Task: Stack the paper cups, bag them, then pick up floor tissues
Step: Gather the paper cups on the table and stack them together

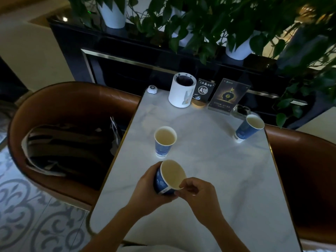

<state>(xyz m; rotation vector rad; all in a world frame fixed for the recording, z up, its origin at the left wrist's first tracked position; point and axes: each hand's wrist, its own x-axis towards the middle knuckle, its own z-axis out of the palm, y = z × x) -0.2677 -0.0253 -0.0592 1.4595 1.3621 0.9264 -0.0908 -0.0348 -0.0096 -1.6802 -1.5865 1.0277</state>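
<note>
Three blue paper cups with cream insides are on or over the white marble table (227, 179). My left hand (145, 190) is wrapped around the body of the nearest cup (171, 176), holding it tilted above the table's near left part. My right hand (198, 193) pinches that cup's rim at the lower right. A second cup (164, 140) stands upright just beyond it. The third cup (248, 128) stands near the far right edge. No bag or tissue is in view.
At the table's far end stand a white cylindrical holder (181, 93), an A10 table sign (203, 90), a dark menu card (228, 96) and a small white call button (151, 89). Brown leather chairs (60, 110) flank the table; the left one holds a dark bag. Potted plants (200, 24) line the black ledge behind.
</note>
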